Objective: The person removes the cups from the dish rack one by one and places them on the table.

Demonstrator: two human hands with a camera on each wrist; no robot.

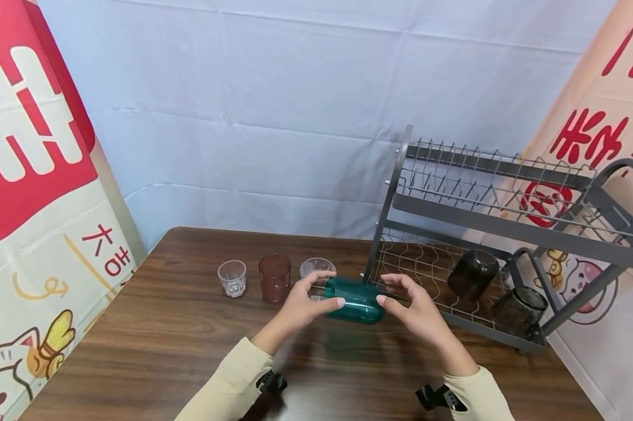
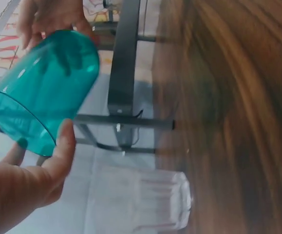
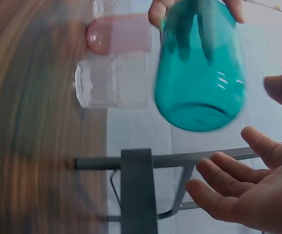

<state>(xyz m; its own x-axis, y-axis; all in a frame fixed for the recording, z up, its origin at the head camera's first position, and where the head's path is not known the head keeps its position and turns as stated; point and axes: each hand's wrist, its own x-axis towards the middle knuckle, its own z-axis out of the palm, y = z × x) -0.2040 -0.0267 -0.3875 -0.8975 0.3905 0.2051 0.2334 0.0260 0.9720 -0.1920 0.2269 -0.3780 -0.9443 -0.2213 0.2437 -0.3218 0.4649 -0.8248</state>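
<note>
A teal see-through cup (image 1: 354,301) lies on its side in the air above the table, its rim toward the left. My left hand (image 1: 307,301) grips it by the rim end, thumb in front and fingers behind, as the left wrist view also shows. Around the base end hovers my right hand (image 1: 413,307). In the right wrist view a gap shows between the cup's base (image 3: 199,117) and the spread fingers (image 3: 228,180) of that hand. Behind the left hand stands a clear glass (image 1: 316,266), partly hidden.
A brown cup (image 1: 274,278) and a small clear glass (image 1: 232,278) stand to the left on the wooden table (image 1: 190,351). At the right is a two-tier grey dish rack (image 1: 485,222); two dark cups, one (image 1: 472,273) upside down, sit on its lower tier.
</note>
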